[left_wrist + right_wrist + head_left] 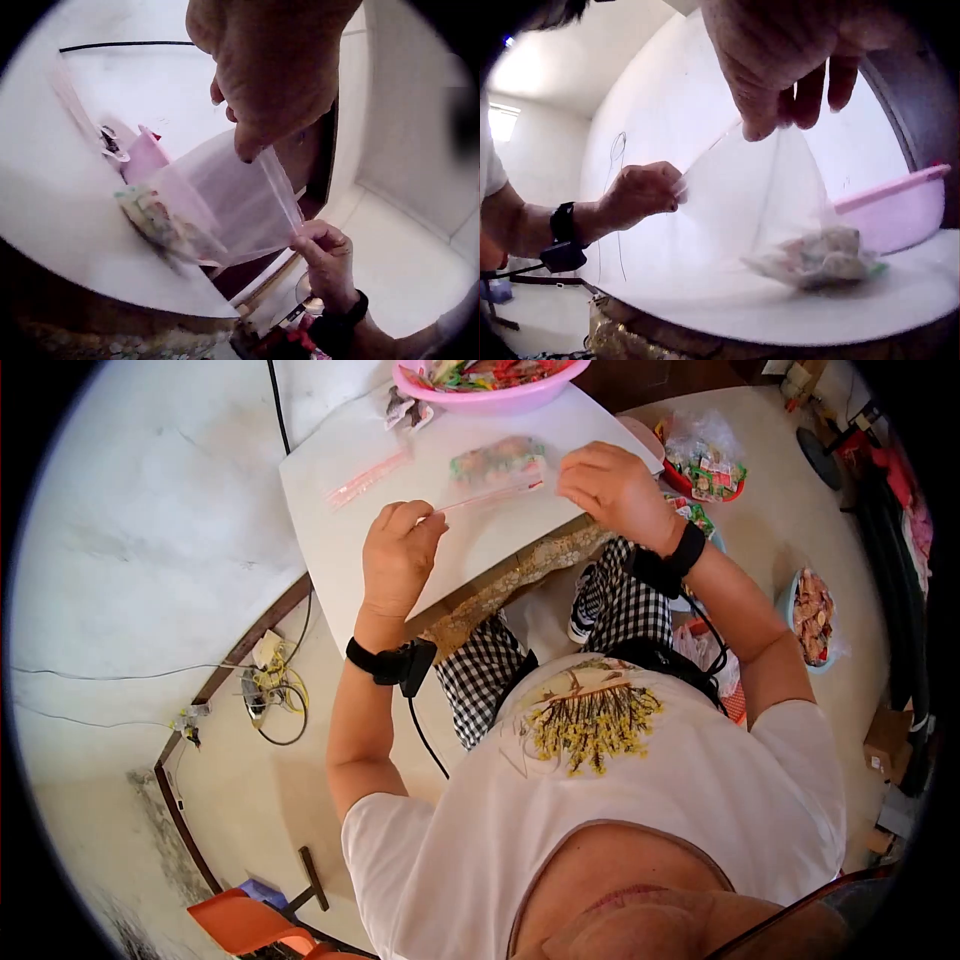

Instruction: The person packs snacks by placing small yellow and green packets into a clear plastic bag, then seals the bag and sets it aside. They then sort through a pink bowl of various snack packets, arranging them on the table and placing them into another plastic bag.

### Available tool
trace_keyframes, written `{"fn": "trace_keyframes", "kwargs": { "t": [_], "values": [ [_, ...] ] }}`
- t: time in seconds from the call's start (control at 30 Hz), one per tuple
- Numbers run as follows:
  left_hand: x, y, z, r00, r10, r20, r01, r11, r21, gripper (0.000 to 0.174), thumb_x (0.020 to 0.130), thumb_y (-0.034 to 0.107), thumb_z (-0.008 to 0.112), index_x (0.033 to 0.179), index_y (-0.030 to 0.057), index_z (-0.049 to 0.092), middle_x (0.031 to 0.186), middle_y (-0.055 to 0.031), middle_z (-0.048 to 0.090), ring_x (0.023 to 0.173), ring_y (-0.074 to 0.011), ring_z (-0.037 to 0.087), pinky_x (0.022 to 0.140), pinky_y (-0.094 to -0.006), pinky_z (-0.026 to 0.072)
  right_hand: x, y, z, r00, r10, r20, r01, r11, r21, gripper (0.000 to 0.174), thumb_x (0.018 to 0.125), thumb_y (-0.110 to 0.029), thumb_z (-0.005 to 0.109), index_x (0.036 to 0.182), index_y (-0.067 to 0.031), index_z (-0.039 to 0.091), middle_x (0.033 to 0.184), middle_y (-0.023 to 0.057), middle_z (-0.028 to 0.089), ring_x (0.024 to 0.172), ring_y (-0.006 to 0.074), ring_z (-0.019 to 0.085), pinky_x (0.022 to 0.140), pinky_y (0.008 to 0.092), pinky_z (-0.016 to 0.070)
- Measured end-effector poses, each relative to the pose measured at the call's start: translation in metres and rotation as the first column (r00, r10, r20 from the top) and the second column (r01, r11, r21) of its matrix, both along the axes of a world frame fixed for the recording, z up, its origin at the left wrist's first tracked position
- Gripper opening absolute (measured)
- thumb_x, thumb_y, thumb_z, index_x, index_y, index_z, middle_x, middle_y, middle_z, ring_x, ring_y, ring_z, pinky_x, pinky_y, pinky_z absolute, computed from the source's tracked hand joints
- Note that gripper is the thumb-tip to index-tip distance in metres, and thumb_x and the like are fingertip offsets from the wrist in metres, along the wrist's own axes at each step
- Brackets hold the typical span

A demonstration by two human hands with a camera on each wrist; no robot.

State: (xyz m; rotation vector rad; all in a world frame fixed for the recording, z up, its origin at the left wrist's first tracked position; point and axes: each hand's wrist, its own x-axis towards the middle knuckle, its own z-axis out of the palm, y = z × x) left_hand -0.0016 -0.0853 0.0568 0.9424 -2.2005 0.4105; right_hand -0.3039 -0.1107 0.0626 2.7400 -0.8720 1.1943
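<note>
Both hands pinch the top edge of a clear zip-lock bag (232,180), one at each end, holding it up over the white table (320,545). My left hand (400,555) has thumb and fingertips on the left end of the pink-lined seal. At the opposite end, my right hand (620,490) pinches the same edge between thumb and fingers. Several small wrapped packets (829,259), with green and red print, sit in the bottom of the bag, low over the tabletop. In the right wrist view the left hand (641,195) grips the bag's far corner.
Another zip-lock bag (365,480) lies flat on the table, left of the held one. A pink basin (515,400) of colourful packets stands at the far edge, beside a crumpled wrapper (408,410). On the floor at right are a red basin (735,490) and a light-blue basin (822,660).
</note>
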Motion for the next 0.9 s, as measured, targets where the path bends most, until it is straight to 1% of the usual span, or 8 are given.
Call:
{"fn": "trace_keyframes", "kwargs": {
  "t": [0.13,0.2,0.3,0.37,0.43,0.57,0.77,0.9],
  "values": [
    [0.000,-0.010,0.038,0.991,-0.034,-0.127,0.044,0.996,0.078,0.010,0.075,0.004,0.074,0.083,0.0038,0.069,0.086,-0.0093,0.067,0.077,-0.0255,0.063,0.067,-0.0317,0.0517,-0.002,-0.028,0.039,0.997,0.032,0.066,-0.038,0.996,0.086,0.010,0.078,-0.006,0.070,0.083,-0.0018,0.062,0.090,0.0103,0.063,0.082,0.0292,0.060,0.071,0.0361,0.0493],
    [0.002,-0.016,0.055,0.979,-0.013,-0.205,0.047,0.985,0.164,0.009,0.075,0.003,0.074,0.082,0.0031,0.069,0.085,-0.0101,0.067,0.075,-0.0257,0.064,0.067,-0.0310,0.0518,-0.001,-0.046,0.058,0.989,0.114,0.092,-0.119,0.991,0.059,0.009,0.079,-0.004,0.070,0.082,-0.0008,0.061,0.085,0.0090,0.061,0.077,0.0252,0.059,0.069,0.0333,0.0484],
    [0.006,-0.024,0.077,0.959,0.042,-0.280,0.036,0.962,0.271,0.005,0.077,0.001,0.073,0.081,0.0012,0.068,0.081,-0.0085,0.067,0.069,-0.0172,0.062,0.064,-0.0267,0.0505,0.001,-0.064,0.080,0.982,0.152,0.109,-0.166,0.978,0.129,0.011,0.078,-0.001,0.070,0.079,0.0002,0.059,0.078,0.0058,0.059,0.070,0.0160,0.056,0.065,0.0284,0.0463],
    [0.010,-0.028,0.088,0.953,0.073,-0.293,0.022,0.952,0.307,0.005,0.079,0.001,0.073,0.080,0.0004,0.068,0.077,-0.0048,0.066,0.066,-0.0097,0.059,0.061,-0.0228,0.0484,0.004,-0.071,0.091,0.976,0.178,0.125,-0.200,0.960,0.198,0.012,0.078,0.000,0.071,0.077,0.0005,0.059,0.076,0.0049,0.058,0.069,0.0136,0.055,0.064,0.0273,0.0456],
    [0.012,-0.028,0.096,0.940,0.134,-0.313,-0.002,0.921,0.390,0.006,0.078,0.001,0.073,0.078,0.0004,0.067,0.075,-0.0025,0.065,0.066,-0.0081,0.058,0.061,-0.0217,0.0474,0.006,-0.076,0.095,0.977,0.175,0.117,-0.201,0.941,0.271,0.014,0.077,0.001,0.072,0.074,0.0011,0.058,0.073,0.0034,0.057,0.067,0.0111,0.054,0.063,0.0258,0.0449],
    [0.021,-0.030,0.096,0.919,0.207,-0.336,-0.005,0.857,0.515,0.007,0.079,-0.001,0.072,0.078,0.0008,0.065,0.073,0.0010,0.063,0.067,-0.0050,0.056,0.061,-0.0196,0.0457,0.008,-0.080,0.093,0.969,0.186,0.166,-0.240,0.876,0.418,0.016,0.078,0.001,0.072,0.071,0.0010,0.058,0.073,0.0021,0.057,0.067,0.0101,0.054,0.062,0.0250,0.0449],
    [0.019,-0.017,0.098,0.817,0.219,-0.533,0.165,0.797,0.581,0.009,0.079,-0.005,0.071,0.086,-0.0003,0.066,0.075,-0.0009,0.065,0.068,-0.0059,0.057,0.063,-0.0199,0.0469,0.010,-0.072,0.097,0.971,0.186,0.152,-0.239,0.813,0.531,0.019,0.077,0.000,0.073,0.068,-0.0004,0.056,0.073,0.0011,0.058,0.068,0.0076,0.054,0.062,0.0238,0.0443],
    [0.029,-0.013,0.098,0.871,0.150,-0.468,0.166,0.806,0.568,0.011,0.080,-0.004,0.071,0.090,-0.0005,0.067,0.077,-0.0005,0.065,0.071,-0.0058,0.058,0.065,-0.0201,0.0471,0.012,-0.068,0.102,0.975,0.200,0.098,-0.221,0.814,0.537,0.018,0.078,-0.001,0.073,0.070,-0.0013,0.057,0.074,0.0005,0.058,0.069,0.0064,0.053,0.062,0.0231,0.0436]
  ]
}}
